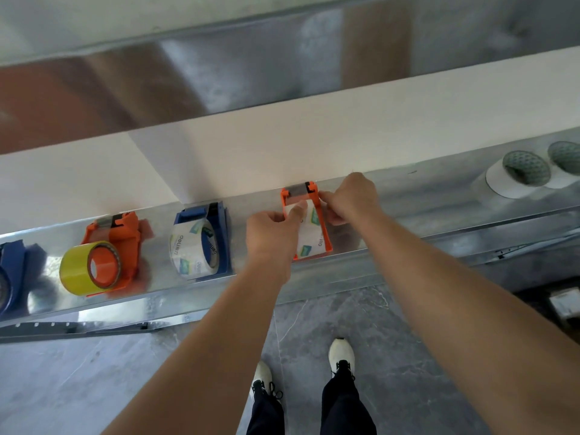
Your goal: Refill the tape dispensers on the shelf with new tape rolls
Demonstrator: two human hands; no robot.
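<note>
your left hand [273,229] and right hand [351,199] both pinched the orange dispenser [309,221] holding clear tape, near the shelf [439,202] front edge.

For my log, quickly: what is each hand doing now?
Left hand: pinching the clear tape.
Right hand: gripping the orange dispenser.

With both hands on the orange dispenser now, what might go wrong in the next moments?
1. The left hand thumb presses the clear tape near the cutter end of the orange dispenser; the blade there may nick a finger.
2. This dispenser sits near the front edge of the metal shelf, so a pull from the right hand may tip it off.
</note>
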